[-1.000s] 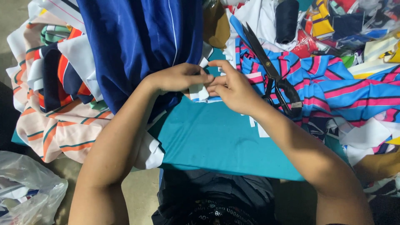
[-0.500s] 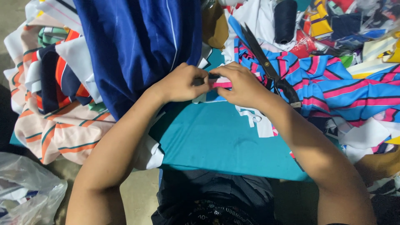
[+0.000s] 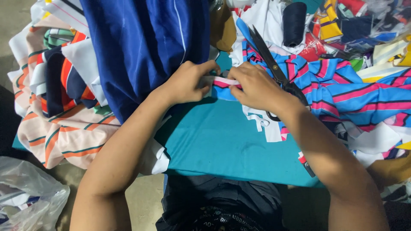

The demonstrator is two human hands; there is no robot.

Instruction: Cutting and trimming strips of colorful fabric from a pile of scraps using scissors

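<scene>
Small pink-and-white fabric strip (image 3: 224, 81) pinched between left hand (image 3: 186, 83) and right hand (image 3: 257, 87), both grips clenched on it above teal worktop (image 3: 222, 145). Scissors (image 3: 274, 70) lying unused; cutting seemingly still left.

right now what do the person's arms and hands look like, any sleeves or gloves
Both forearms are bare, with no sleeves in view. The left hand and right hand wear no gloves, and no rings, watch or bands show. Fingernails look short and unpainted.

Teal table (image 3: 222, 145) over what looks like bare concrete floor (image 3: 145, 196).
</scene>
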